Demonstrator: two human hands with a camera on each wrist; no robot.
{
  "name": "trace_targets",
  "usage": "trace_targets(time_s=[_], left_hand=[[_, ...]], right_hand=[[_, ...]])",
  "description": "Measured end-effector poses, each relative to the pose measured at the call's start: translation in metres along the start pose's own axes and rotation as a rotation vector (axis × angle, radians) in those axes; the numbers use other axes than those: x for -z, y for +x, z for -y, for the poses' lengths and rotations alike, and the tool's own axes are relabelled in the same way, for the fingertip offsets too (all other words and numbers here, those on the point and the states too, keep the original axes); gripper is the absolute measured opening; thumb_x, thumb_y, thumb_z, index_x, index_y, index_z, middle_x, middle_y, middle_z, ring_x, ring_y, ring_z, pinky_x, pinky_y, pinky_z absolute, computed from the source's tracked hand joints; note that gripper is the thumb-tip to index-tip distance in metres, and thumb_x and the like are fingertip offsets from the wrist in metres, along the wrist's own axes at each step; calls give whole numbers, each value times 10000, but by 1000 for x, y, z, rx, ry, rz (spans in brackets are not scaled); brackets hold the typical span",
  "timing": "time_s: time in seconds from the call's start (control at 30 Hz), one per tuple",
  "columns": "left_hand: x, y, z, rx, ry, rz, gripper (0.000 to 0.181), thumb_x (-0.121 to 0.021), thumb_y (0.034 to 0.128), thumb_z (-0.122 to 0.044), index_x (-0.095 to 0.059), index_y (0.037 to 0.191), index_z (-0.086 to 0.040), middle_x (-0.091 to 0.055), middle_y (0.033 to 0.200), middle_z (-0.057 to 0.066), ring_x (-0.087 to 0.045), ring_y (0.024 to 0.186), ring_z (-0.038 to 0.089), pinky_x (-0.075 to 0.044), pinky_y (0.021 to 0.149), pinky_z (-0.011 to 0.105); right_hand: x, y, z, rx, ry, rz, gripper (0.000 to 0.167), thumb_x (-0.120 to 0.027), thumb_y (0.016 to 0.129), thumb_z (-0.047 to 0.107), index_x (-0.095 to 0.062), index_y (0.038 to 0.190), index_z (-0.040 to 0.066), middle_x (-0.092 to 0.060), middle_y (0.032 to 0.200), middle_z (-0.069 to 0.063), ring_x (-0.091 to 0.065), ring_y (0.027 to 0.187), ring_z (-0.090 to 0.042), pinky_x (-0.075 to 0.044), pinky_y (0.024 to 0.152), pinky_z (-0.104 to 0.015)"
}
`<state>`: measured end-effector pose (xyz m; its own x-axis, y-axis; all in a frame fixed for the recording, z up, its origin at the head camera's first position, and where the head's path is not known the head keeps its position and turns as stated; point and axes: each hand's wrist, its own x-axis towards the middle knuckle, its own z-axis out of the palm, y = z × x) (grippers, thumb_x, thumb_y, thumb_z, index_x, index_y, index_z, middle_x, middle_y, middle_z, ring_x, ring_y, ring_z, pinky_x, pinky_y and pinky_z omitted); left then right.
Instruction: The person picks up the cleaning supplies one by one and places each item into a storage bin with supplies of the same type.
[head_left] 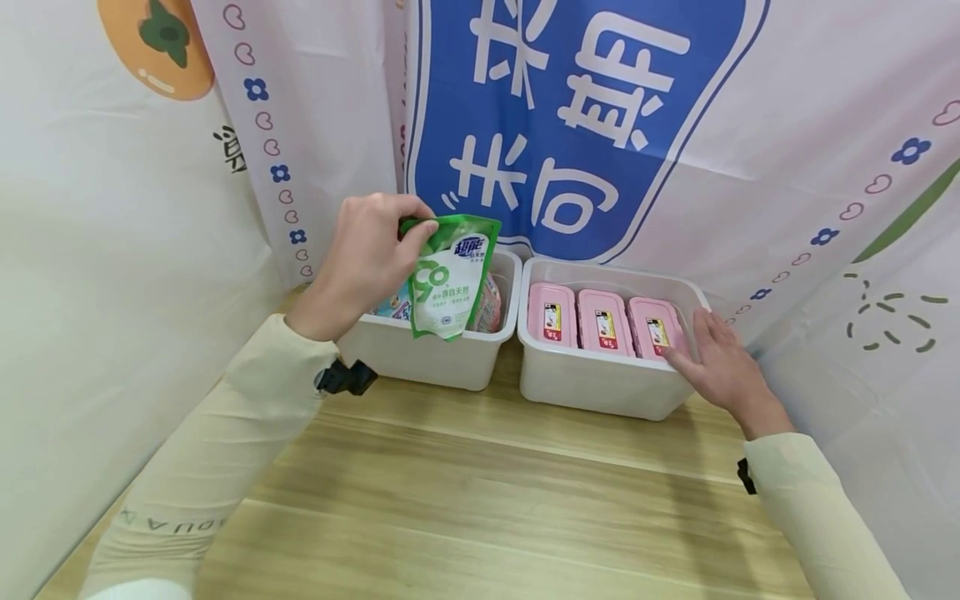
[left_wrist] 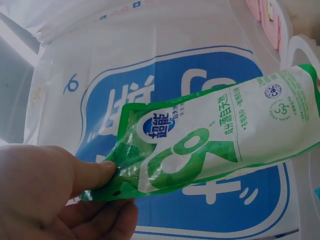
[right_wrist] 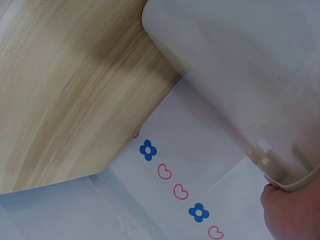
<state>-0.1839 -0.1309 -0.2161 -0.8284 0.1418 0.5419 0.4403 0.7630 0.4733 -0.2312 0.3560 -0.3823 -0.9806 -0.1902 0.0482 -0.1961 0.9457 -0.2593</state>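
With thumb and fingers, my left hand (head_left: 373, 246) pinches the top corner of a green and white detergent pouch (head_left: 450, 283). The pouch hangs over the left white bin (head_left: 427, 358); in the left wrist view the detergent pouch (left_wrist: 200, 135) is full at its lower end. Colourful packages (head_left: 491, 304) inside that bin are partly hidden behind it. On the right, my right hand (head_left: 720, 362) holds the front right corner of another white bin (head_left: 592, 387), thumb at the front rim and fingers on the side rim. Three pink boxes (head_left: 606, 321) stand in a row in this bin.
Both bins stand side by side at the back of a wooden table (head_left: 465, 500). Directly behind them hangs a printed cloth (head_left: 555, 125) with a blue panel, and pale cloth encloses the left and right sides.
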Motion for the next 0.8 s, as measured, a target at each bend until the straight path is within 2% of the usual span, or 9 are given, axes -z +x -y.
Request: trace_targets(time_s=[0.27,0.5,0.8], left_hand=[[-8,16,6,43,1,-2,206,-644,1049,-98,-793,1157,-5,-798,1133,187,-741,921,291,-592,757,375],[-17,26,15,82,-12,-21,207,-664,1042,-114,-801,1165,-19,-798,1159,182,-758,996,301,-623,811,396],[-37,34,27,126,-27,-24,213,-671,1042,-127,-800,1178,-24,-793,1179,184,-746,1094,312,-636,895,412]], right_hand=[[-1,1,0,5,1,2,988,-435,1070,591,35,1665,-43,11,1741,-320,-43,1612,-547,-120,1259,-758],[-2,3,0,1,-4,0,997,-439,1066,604,29,1669,-36,0,1739,-327,-50,1605,-561,-127,1246,-776],[-3,2,-3,-3,-8,1,995,-433,1067,601,38,1667,-38,9,1741,-320,-45,1611,-548,-131,1249,-770]])
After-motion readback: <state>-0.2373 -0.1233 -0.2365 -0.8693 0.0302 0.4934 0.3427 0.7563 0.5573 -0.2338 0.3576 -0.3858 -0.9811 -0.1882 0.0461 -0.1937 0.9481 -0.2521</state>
